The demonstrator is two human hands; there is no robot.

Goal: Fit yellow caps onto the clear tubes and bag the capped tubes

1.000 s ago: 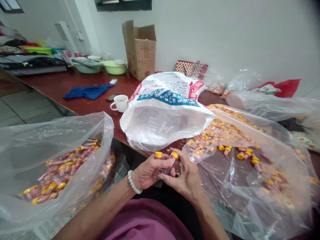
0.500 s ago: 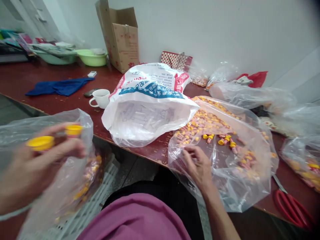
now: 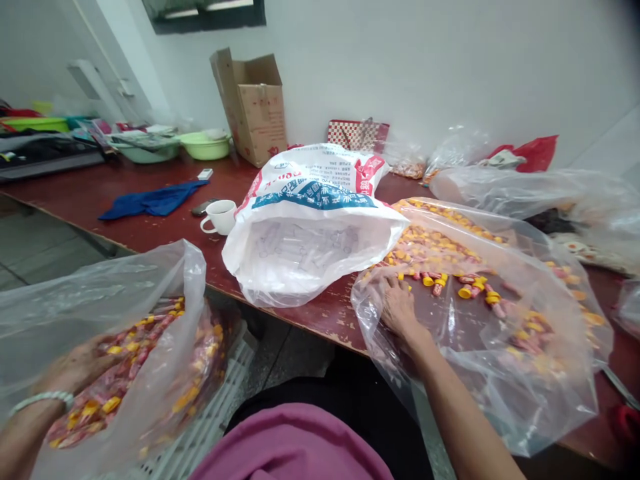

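Note:
My left hand (image 3: 83, 365) reaches inside a clear plastic bag (image 3: 193, 267) at the left, against many small red tubes with yellow caps (image 3: 113, 403); its fingertips are hidden among them. At the right, my right hand (image 3: 399, 303) is in the mouth of another clear bag (image 3: 530, 413) that lies on the table, its fingers touching similar yellow-capped pieces (image 3: 425, 247). What those fingers hold cannot be made out. Between the two bags sits an open white printed sack (image 3: 270, 283) with clear tubes inside.
The dark red table (image 3: 320, 320) holds a white cup (image 3: 220, 218), a blue cloth (image 3: 153, 202), a cardboard box (image 3: 263, 120) and green basins (image 3: 205, 145). More plastic bags (image 3: 525, 190) lie at the right. Scissors are partly visible at the right edge. A white slatted surface (image 3: 225, 387) is under the left bag.
My left hand has gone down into the left bag, and the two yellow-capped pieces it held are no longer seen in it. My right hand has reached farther into the right bag. The view has shifted.

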